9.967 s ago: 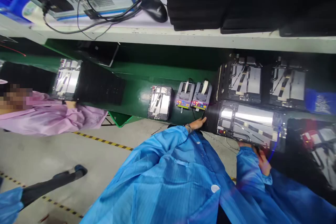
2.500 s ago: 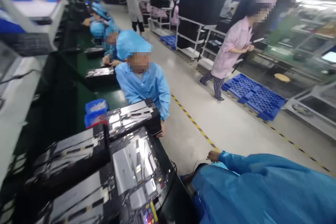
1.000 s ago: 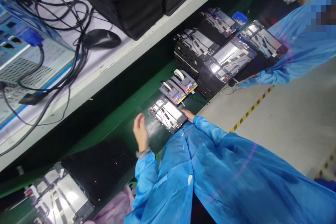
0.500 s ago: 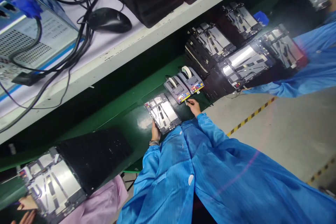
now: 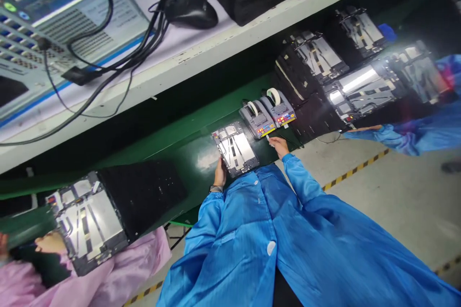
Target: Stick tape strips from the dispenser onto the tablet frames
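An opened tablet (image 5: 238, 152), its silver inner plate and dark flat strips showing, lies on the green bench close to my body. My left hand (image 5: 220, 172) grips its left edge, the fingers partly hidden beneath. Just to the right stands a grey tape dispenser (image 5: 257, 121) with a white roll and lit coloured buttons. My right hand (image 5: 279, 146) is at its front, thumb and fingertips pinched on a small white piece of tape (image 5: 267, 137) at the outlet. A second, similar tape dispenser (image 5: 279, 108) sits beside the first, with tape showing at its front.
Several more opened tablets (image 5: 320, 55) lie on black stacks at the right, near a co-worker's blue sleeve (image 5: 406, 136). At the left, a person in pink sleeves has another opened tablet (image 5: 88, 220). A white shelf (image 5: 173, 64) overhangs the bench, bearing a mouse (image 5: 191, 10) and cables.
The view has shifted, so the scene sits farther right. My hands keep their places on the tablet and at the dispenser. The pink-sleeved person's arms have moved farther into view.
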Tool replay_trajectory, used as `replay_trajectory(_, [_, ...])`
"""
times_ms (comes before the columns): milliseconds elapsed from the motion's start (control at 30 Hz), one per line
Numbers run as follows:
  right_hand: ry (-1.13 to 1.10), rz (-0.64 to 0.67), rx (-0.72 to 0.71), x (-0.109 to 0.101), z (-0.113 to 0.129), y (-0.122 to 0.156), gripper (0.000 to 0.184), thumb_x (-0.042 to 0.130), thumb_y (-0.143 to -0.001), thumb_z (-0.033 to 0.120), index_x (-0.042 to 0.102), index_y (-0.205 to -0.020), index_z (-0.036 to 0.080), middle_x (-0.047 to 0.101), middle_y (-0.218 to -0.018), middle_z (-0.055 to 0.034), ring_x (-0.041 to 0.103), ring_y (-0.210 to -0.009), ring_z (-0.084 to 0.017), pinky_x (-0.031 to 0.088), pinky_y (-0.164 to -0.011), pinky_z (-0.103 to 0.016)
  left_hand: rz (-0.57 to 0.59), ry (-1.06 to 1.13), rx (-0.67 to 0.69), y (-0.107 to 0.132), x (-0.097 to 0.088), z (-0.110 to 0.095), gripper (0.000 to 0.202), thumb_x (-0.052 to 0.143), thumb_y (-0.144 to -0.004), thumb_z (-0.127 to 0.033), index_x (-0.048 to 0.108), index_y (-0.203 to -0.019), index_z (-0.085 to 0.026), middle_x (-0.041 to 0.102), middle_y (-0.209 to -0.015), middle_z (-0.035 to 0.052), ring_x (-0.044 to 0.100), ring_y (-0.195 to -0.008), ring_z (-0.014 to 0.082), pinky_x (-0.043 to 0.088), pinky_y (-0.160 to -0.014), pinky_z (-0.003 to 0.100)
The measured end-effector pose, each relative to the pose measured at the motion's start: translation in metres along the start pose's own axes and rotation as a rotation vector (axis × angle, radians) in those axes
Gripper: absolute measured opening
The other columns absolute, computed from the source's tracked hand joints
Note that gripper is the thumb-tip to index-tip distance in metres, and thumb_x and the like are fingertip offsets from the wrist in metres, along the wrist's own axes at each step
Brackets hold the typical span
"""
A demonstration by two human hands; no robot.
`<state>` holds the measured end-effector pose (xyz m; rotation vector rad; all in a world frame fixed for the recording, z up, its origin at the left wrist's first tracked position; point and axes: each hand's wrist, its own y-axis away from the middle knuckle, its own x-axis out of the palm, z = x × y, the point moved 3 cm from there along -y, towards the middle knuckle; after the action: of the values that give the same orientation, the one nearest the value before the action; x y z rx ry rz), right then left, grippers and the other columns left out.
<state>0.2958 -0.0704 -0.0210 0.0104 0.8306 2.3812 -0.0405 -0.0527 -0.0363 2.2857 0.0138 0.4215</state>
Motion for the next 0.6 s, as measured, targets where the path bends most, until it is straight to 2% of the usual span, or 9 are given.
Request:
replay_trajectory(100, [0.027, -0.029, 0.012, -0.007, -0.002, 0.003, 0.044, 0.081, -0.061, 0.056, 0.070, -0.078, 0.017, 0.064, -0.066, -0.0006, 0.061, -0.065, -0.014, 0.049, -0.067, -0.028, -0.007, -0.143, 0.035, -0.005, -0.009, -0.006, 0.066, 0.051, -0.096, -0.068, 0.060, -0.141, -0.020, 0.064, -0.145, 0.0119, 0.061, -0.135, 0.0240, 0.054, -0.108, 0.041])
replay_trajectory(200, [0.079, -0.012, 0.008, -0.021, 0.007, 0.013, 0.040, 0.080, -0.061, 0.051, 0.071, -0.079, 0.017, 0.064, -0.065, -0.0006, 0.058, -0.063, -0.013, 0.047, -0.064, -0.026, -0.089, -0.296, 0.138, -0.006, -0.019, -0.021, 0.066, 0.043, -0.098, -0.067, 0.056, -0.144, -0.021, 0.056, -0.153, 0.0136, 0.057, -0.139, 0.0226, 0.053, -0.108, 0.041])
replay_trajectory(300, [0.215, 0.162, -0.083, -0.021, 0.035, 0.026, 0.037, 0.079, -0.066, 0.050, 0.074, -0.082, 0.017, 0.069, -0.071, -0.0028, 0.060, -0.067, -0.015, 0.046, -0.066, -0.027, -0.167, -0.462, 0.275, -0.001, -0.017, -0.041, 0.066, 0.050, -0.098, -0.063, 0.048, -0.151, -0.024, 0.047, -0.160, 0.0132, 0.050, -0.145, 0.0240, 0.046, -0.116, 0.042])
replay_trajectory(367, [0.312, 0.334, -0.167, -0.004, 0.063, 0.032, 0.033, 0.077, -0.070, 0.047, 0.076, -0.083, 0.017, 0.072, -0.076, -0.0038, 0.063, -0.071, -0.016, 0.047, -0.068, -0.027, -0.206, -0.643, 0.372, 0.001, -0.004, -0.053, 0.079, 0.062, -0.092, -0.061, 0.038, -0.158, -0.024, 0.039, -0.165, 0.0145, 0.040, -0.152, 0.0266, 0.037, -0.124, 0.044])
replay_trajectory(467, [0.415, 0.519, -0.251, 0.040, 0.102, 0.036, 0.026, 0.075, -0.073, 0.040, 0.076, -0.082, 0.016, 0.072, -0.074, -0.0032, 0.063, -0.070, -0.016, 0.047, -0.067, -0.026, -0.251, -0.898, 0.515, -0.003, 0.025, -0.065, 0.108, 0.078, -0.081, -0.055, 0.022, -0.164, -0.017, 0.023, -0.170, 0.0204, 0.020, -0.161, 0.0317, 0.020, -0.131, 0.046])
replay_trajectory(533, [0.476, 0.583, -0.279, 0.072, 0.120, 0.035, 0.022, 0.075, -0.074, 0.036, 0.075, -0.080, 0.015, 0.071, -0.072, -0.0028, 0.062, -0.068, -0.015, 0.046, -0.065, -0.024, -0.272, -0.974, 0.546, -0.009, 0.041, -0.068, 0.116, 0.082, -0.077, -0.052, 0.017, -0.164, -0.012, 0.016, -0.171, 0.0242, 0.012, -0.162, 0.0347, 0.015, -0.132, 0.049])
replay_trajectory(600, [0.557, 0.629, -0.305, 0.102, 0.130, 0.034, 0.017, 0.076, -0.075, 0.031, 0.075, -0.078, 0.015, 0.072, -0.072, -0.0029, 0.062, -0.067, -0.015, 0.045, -0.063, -0.023, -0.278, -0.986, 0.512, -0.016, 0.050, -0.067, 0.116, 0.082, -0.077, -0.049, 0.015, -0.163, -0.009, 0.015, -0.170, 0.0266, 0.013, -0.162, 0.0363, 0.015, -0.131, 0.050])
